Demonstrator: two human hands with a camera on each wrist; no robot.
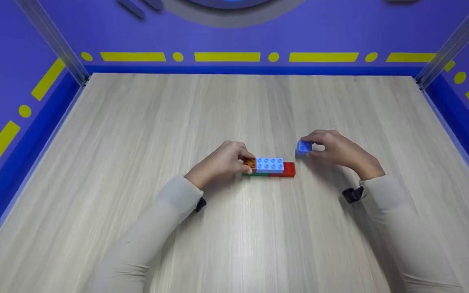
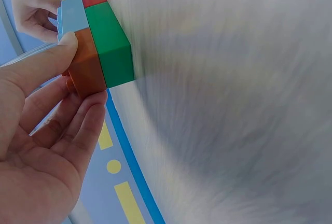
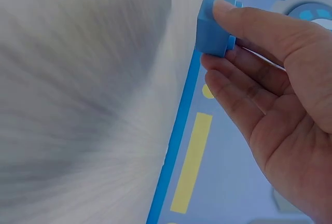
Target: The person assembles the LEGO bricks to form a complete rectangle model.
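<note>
My left hand (image 1: 225,162) pinches an orange brick (image 2: 87,63) between thumb and fingers at the left end of a small brick build. Beside the orange one, a light blue brick (image 1: 270,164) with two rows of studs sits in the upper layer. Beneath them lie a green brick (image 2: 110,45) and a red brick (image 1: 289,168), whose right end sticks out past the light blue one. To the right of the build, my right hand (image 1: 335,148) holds a small blue brick (image 3: 212,21) by its sides, studs facing up in the head view.
The wood-grain table (image 1: 234,236) carries the build near its middle. Blue-purple panels (image 1: 234,38) with yellow marks stand along its back and both sides. A dark wrist device (image 1: 352,194) shows under the right cuff.
</note>
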